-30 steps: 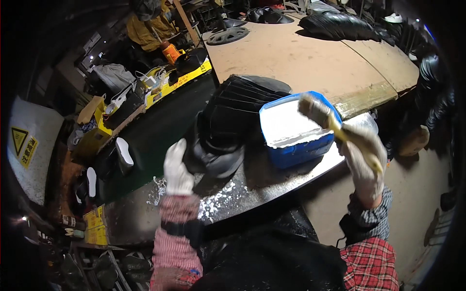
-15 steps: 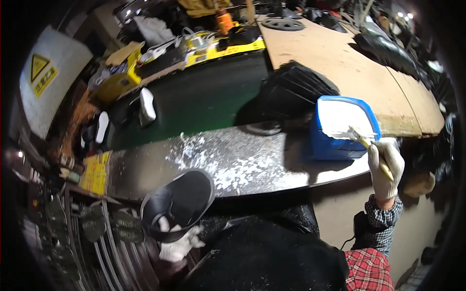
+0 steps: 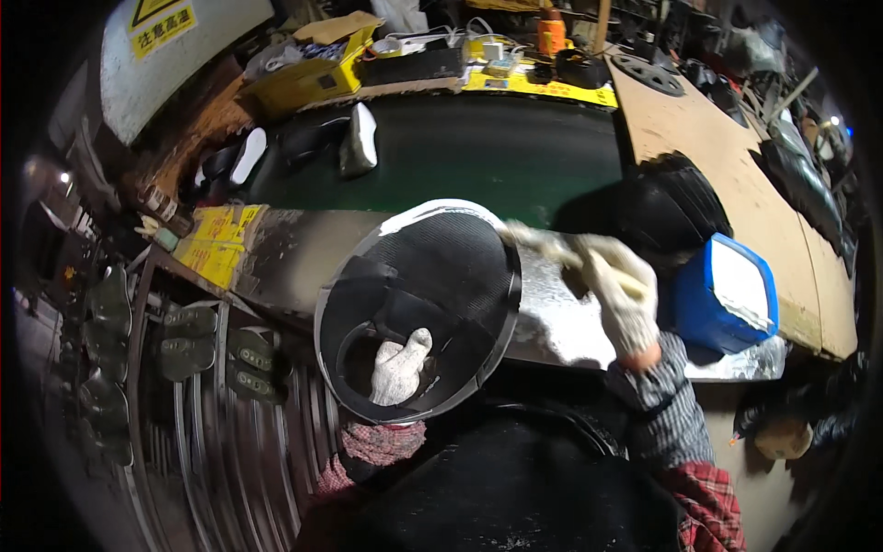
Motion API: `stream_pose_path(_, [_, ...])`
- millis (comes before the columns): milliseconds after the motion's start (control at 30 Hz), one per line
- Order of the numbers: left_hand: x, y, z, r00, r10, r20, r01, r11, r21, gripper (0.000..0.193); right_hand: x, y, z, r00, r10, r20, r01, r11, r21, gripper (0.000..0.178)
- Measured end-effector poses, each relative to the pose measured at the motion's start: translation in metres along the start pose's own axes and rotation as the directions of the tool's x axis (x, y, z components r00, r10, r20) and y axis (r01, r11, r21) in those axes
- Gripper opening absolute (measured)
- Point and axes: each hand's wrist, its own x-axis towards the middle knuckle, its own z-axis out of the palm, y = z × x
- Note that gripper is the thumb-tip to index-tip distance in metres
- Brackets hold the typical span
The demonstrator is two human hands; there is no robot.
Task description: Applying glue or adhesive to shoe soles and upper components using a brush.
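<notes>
A black hollow rubber piece (image 3: 451,267), wide and oval at its opening, is tilted up in front of me. My left hand (image 3: 400,370), in a white knit glove, shows inside its lower part, thumb up, and holds it; some fingers are hidden. White paste coats the far part of its rim. My right hand (image 3: 621,290), gloved too, is closed round a yellowish brush (image 3: 547,244). The brush's blurred tip is at the right side of that rim. Right of this hand stands a blue tub (image 3: 704,299) of white paste.
A green conveyor belt (image 3: 460,152) carries shoes with white soles (image 3: 363,138) at its left. Next to the tub lies a stack of black pieces (image 3: 671,202). A metal ledge (image 3: 294,253) runs along the belt; a rack with dark green soles (image 3: 189,340) stands at lower left.
My right hand has moved left from the tub to the black piece with the brush. The black piece has come up and right, and a white band now shows on its rim. The view has shifted.
</notes>
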Motion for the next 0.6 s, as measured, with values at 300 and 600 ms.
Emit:
stream_pose_path(300, [0.002,0.012,0.068,0.984,-0.147,0.098,0.163,0.971,-0.177,0.012,0.02,-0.051,0.053,0.889,-0.414,0.198,0.437,0.895,-0.089,0.03])
stream_pose_path(600, [0.054,0.024,0.021,0.967,0.005,0.256,-0.145,0.836,0.529,0.028,-0.049,-0.037,0.039,0.581,-0.388,0.715,0.424,0.895,0.142,0.031])
